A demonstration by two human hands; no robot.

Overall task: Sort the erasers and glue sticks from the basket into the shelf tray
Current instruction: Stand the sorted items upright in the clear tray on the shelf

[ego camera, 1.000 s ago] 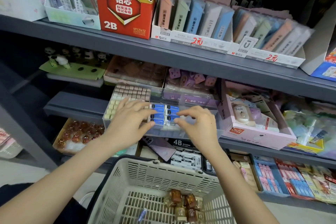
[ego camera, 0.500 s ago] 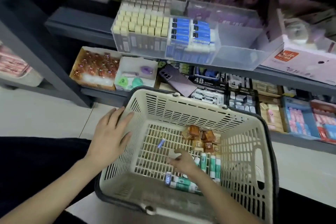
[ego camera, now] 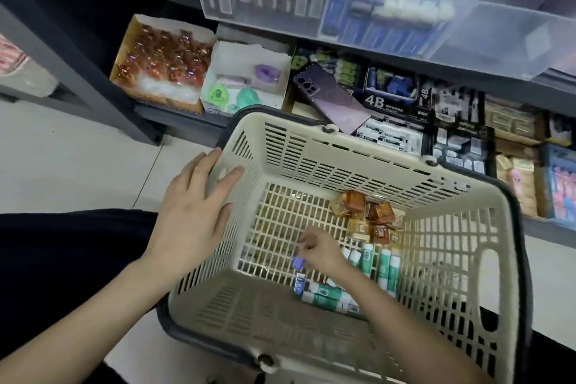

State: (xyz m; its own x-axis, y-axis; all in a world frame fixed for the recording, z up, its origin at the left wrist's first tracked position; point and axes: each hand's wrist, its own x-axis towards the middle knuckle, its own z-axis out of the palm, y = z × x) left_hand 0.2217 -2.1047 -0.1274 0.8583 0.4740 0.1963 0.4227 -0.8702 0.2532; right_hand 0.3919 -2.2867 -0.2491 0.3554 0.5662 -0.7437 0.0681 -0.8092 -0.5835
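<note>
Left hand (ego camera: 199, 212) spread flat on basket (ego camera: 311, 146) rim — right hand (ego camera: 321, 251) pinching blue eraser (ego camera: 297, 262) inside.

Both hands left the shelf tray; right hand (ego camera: 321, 251) now pinches a blue eraser (ego camera: 297, 262).

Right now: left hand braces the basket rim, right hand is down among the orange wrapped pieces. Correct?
Not quite. The left hand does brace the basket rim, but the head view shows the right hand over the green glue sticks, pinching a small blue item, not among the orange wrapped pieces.
</note>
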